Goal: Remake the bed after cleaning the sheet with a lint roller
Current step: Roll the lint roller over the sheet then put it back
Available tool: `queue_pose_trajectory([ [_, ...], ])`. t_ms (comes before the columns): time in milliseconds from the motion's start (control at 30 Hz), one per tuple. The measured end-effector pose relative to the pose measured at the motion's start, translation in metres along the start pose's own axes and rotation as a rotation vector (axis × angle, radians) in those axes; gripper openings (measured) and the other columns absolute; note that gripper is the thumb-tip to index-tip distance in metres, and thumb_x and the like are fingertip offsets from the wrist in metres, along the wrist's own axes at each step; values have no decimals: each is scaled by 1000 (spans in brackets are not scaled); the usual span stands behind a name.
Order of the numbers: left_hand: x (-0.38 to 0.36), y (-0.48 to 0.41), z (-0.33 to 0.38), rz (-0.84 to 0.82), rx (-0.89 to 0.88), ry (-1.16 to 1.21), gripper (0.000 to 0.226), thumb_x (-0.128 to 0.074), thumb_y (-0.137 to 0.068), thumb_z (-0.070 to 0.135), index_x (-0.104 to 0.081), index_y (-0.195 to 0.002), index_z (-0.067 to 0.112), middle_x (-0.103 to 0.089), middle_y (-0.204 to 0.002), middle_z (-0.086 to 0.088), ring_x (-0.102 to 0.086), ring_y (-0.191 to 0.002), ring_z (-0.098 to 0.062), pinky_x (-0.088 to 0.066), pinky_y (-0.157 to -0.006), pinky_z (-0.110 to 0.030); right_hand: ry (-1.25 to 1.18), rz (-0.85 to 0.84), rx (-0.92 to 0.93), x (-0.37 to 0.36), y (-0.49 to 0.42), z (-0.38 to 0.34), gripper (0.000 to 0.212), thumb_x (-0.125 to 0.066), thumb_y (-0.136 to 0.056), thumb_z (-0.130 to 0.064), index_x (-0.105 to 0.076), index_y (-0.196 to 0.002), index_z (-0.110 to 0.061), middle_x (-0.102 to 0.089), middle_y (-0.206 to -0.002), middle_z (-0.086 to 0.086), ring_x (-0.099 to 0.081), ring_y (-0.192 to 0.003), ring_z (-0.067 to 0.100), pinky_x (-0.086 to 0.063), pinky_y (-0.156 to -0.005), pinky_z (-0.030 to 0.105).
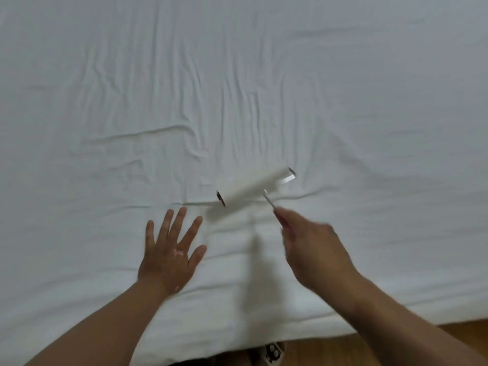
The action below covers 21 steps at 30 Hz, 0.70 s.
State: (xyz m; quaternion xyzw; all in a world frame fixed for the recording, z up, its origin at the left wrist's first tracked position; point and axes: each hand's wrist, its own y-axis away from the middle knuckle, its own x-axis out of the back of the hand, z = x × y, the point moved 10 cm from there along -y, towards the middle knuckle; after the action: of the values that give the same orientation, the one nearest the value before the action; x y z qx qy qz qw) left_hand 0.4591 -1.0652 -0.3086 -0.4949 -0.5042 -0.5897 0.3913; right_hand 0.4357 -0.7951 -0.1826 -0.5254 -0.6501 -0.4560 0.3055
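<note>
The fingers (286,228) of our right hand (314,249) are curled around the reddish handle (278,216) of the lint roller (254,187) and grasp it. Only the front end of the handle comes out of the fist. From this end a thin metal rod (268,200) goes up to the white roll. The roll lies slanted, with its left end nearer to us and its right end farther away. It is over the white sheet (237,75), not far from the near edge of the bed (79,307) and a little to the right of the middle. The roll and the hand are blurred, so we cannot tell if the roll touches the cloth or is just above it. The fingers (182,223) of our left hand (169,260) are straight and spread and hold nothing. The palm faces down onto the sheet, just to the left of the roll's near end and apart from it; we cannot say surely that it presses the cloth. Both forearms come in from the near edge, the left one from the lower left corner and the right one (396,313) from the lower right. The sheet has many wrinkles, most of them in the middle and toward the left side. Below the near edge we see a brown wooden floor (464,332), and on it a small thing with a black and white pattern (273,353), too much hidden for us to name.
</note>
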Motion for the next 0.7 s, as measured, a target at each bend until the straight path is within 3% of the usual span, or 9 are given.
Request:
queue_pose_trajectory([
  [133, -8, 27, 8, -21, -8, -10, 69, -26, -96, 62, -28, -157, 28, -19, -165, -7, -20, -152, -31, -17, -117, -63, -34, -63, -35, -41, -26, -5, 39, -33, -102, -32, -38, -139, -44, -66, -93, 9, -57, -81, 33, -50, -68, 39],
  [300, -18, 48, 13, -72, -2, 0, 70, -20, -96, 65, -25, -157, 31, -15, -166, -6, -17, -152, -29, -16, -118, -61, -27, -209, -87, -58, 97, 64, 48, -33, -102, -34, -22, -146, -48, -60, -78, -1, -59, -70, 19, -51, -63, 39],
  [433, -14, 50, 19, -105, 15, -9, 72, -13, -95, 69, -18, -158, 34, -12, -167, -7, -13, -153, -31, -11, -118, -61, 45, -299, -149, -37, 156, 99, 51, -34, -101, -41, -19, -149, -52, -59, -81, -6, -58, -78, 14, -49, -71, 35],
  [567, -17, 59, 31, -136, -11, -55, 74, -3, -92, 73, -1, -158, 39, 5, -168, -7, 1, -154, -33, -6, -118, -63, -13, -160, -25, -7, 143, 75, 49, -41, -99, -37, -33, -147, -46, -62, -75, -3, -59, -74, 21, -50, -69, 41],
  [700, -19, 65, 36, -179, 4, -71, 81, -1, -89, 77, 15, -156, 35, 20, -166, -4, 17, -152, -29, 1, -121, -60, -122, -113, 40, -37, 93, 35, 46, -42, -100, -34, -36, -145, -43, -68, -86, 1, -63, -79, 26, -54, -71, 43],
])
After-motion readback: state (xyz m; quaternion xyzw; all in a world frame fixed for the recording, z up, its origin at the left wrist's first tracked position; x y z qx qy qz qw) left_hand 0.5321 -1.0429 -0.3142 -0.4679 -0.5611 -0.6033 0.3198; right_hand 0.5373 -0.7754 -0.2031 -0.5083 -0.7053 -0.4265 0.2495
